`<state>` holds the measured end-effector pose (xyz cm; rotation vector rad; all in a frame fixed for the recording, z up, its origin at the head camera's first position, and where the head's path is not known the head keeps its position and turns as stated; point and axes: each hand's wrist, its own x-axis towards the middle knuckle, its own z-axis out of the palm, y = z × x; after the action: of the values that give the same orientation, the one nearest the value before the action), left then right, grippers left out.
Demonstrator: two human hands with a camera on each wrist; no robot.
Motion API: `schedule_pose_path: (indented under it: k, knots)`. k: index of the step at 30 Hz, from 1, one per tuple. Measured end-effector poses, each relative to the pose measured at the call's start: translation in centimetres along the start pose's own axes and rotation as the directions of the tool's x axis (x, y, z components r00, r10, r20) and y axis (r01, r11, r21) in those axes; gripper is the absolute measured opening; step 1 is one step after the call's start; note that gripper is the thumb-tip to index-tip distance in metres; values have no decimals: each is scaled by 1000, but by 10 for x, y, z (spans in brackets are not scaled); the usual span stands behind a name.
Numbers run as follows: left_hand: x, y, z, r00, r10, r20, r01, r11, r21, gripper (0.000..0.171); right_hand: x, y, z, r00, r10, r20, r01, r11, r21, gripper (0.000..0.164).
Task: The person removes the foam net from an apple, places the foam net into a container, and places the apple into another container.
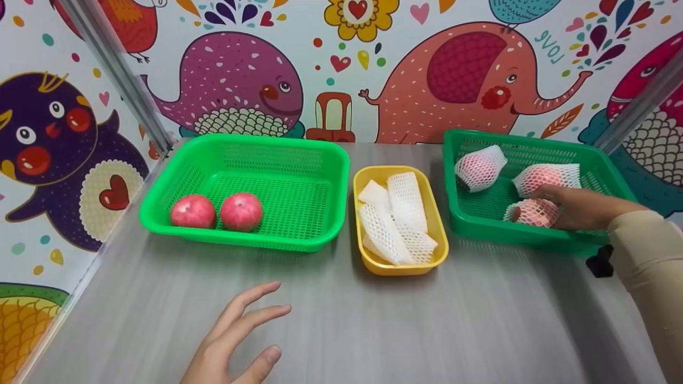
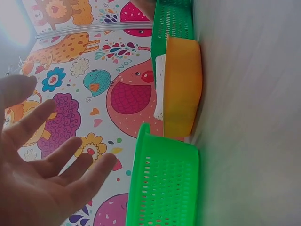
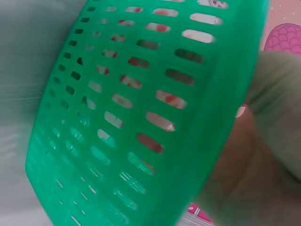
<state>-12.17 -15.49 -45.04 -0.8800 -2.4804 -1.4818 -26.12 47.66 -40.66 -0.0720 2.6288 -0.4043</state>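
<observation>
In the head view, my right hand (image 1: 584,207) reaches over the dark green basket (image 1: 533,230) and grips an apple in a white foam net (image 1: 533,213). Two more netted apples, a left one (image 1: 479,168) and a back one (image 1: 545,178), lie beside it. From the right wrist the basket wall (image 3: 141,108) hides most of that grasp; only part of the hand (image 3: 244,160) shows past the rim. My left hand (image 1: 229,341) hovers over the table before the bright green basket (image 1: 240,239), fingers spread and holding nothing. Two bare red apples, one left (image 1: 193,211), one right (image 1: 241,212), sit inside.
Between the green baskets stands a yellow tub (image 1: 400,270) holding several loose foam nets (image 1: 408,200). All three containers stand on a grey table (image 1: 341,325). Printed cartoon walls (image 1: 240,74) rise behind and at the sides. A small black object (image 1: 601,262) shows below the right sleeve.
</observation>
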Motion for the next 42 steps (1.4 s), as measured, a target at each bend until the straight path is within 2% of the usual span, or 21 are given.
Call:
schedule_pose_path:
  k: [7, 11, 14, 17, 23, 28, 36, 42]
  knots:
    - [-2, -2, 0, 1000, -10, -13, 10, 1000, 4, 53, 2, 1, 3, 1000, 13, 4, -13, 1000, -25, 92]
    - [-4, -3, 0, 1000, -16, -12, 16, 1000, -9, 52, 4, 3, 5, 999, -17, -31, 15, 998, -67, 93]
    - [-6, -6, 0, 999, 0, -36, -1, 1000, -10, 53, 6, 5, 7, 995, -43, -85, 36, 996, -82, 94]
    - [-8, -8, 0, 998, 14, -59, -14, 1000, -4, 53, 5, 7, 8, 992, -49, -114, 42, 997, -70, 94]
    - [-9, -9, 3, 998, -3, -61, 2, 1000, -5, 51, 1, 13, 10, 986, -27, -164, 26, 1000, -10, 103]
    - [-12, -8, 2, 998, -31, -59, 30, 999, -13, 50, -1, 12, 9, 977, -11, -215, 16, 1000, 21, 102]
    - [-12, -7, 2, 997, -47, -56, 47, 999, -10, 49, -6, 8, 6, 950, -16, -312, 44, 995, 84, 95]
    - [-11, -10, 3, 998, -16, -58, 16, 1000, -9, 51, -9, 3, 9, 919, 16, -393, 25, 995, 99, 93]
